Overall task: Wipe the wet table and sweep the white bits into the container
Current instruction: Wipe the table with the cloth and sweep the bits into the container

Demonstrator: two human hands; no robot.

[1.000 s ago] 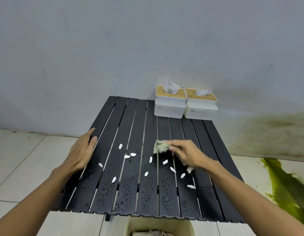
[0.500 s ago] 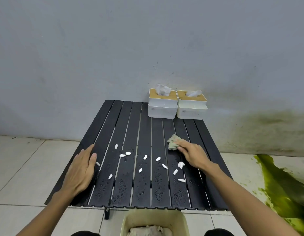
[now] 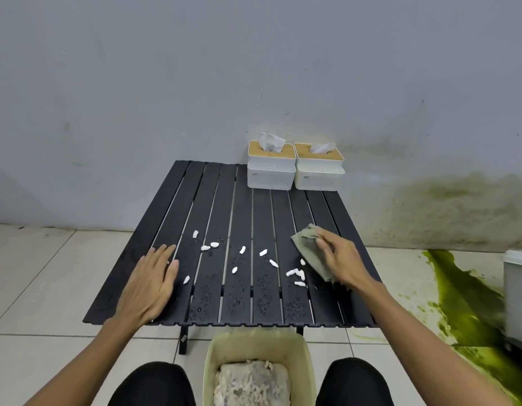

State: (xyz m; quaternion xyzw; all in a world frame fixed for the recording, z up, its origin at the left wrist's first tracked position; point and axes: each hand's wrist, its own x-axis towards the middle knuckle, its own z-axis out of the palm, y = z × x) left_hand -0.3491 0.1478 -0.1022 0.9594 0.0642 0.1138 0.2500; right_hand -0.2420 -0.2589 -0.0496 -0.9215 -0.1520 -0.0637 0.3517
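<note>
Tissue boxes (image 3: 294,168) at table (image 3: 245,206) far edge; white bits (image 3: 265,260) mid-table.

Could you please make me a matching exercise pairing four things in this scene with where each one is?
Things:
1. olive cloth
2. left hand
3. tissue boxes
4. cream container

Places:
A. on the floor below the table's near edge
B. at the table's far edge by the wall
C. under the right hand
D. flat on the table's left slats

Pairs: 1-C, 2-D, 3-B, 4-A
</note>
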